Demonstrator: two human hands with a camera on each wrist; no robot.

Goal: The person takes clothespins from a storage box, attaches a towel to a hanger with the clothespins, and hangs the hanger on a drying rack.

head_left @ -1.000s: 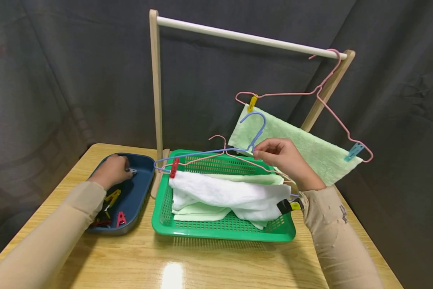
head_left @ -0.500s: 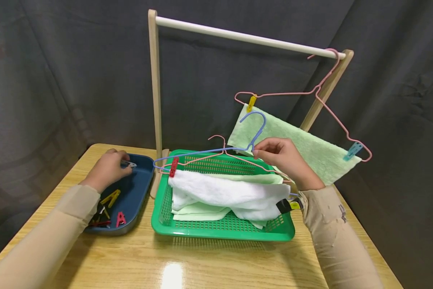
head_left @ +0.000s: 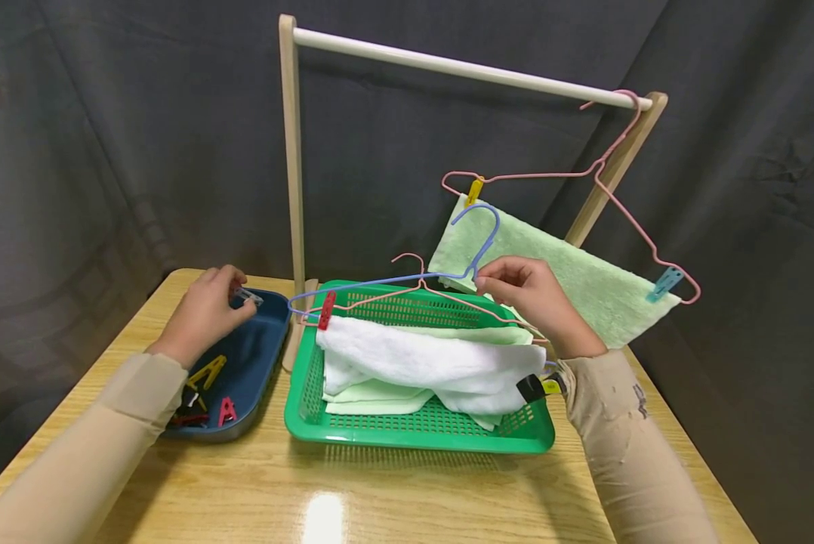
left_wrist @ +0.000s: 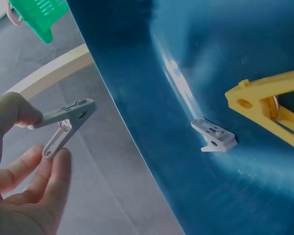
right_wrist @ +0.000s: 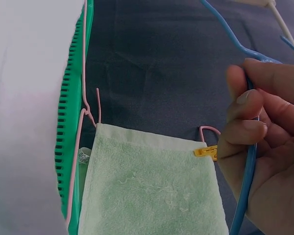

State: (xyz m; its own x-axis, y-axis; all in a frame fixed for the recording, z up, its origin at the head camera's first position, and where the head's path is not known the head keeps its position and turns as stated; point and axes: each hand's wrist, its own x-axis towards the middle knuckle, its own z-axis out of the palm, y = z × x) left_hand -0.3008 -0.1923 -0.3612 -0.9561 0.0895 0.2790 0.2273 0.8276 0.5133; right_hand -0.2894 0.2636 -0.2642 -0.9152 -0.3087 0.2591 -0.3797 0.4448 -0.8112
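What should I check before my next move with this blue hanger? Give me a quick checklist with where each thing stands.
1. Right hand secure on the blue hanger: ok, gripping it just below the hook.
2. Left hand has a clothespin: ok, pinching a gray clothespin.
3. White towel clipped at its left end: ok, a red clothespin is there.
4. Towel clipped at its right end: cannot tell, partly blocked from view.
5. Blue hanger free of the pink hanger in the basket: cannot tell, they overlap in the head view.
6. Room on the white rail: ok, one hanger, near its right end.
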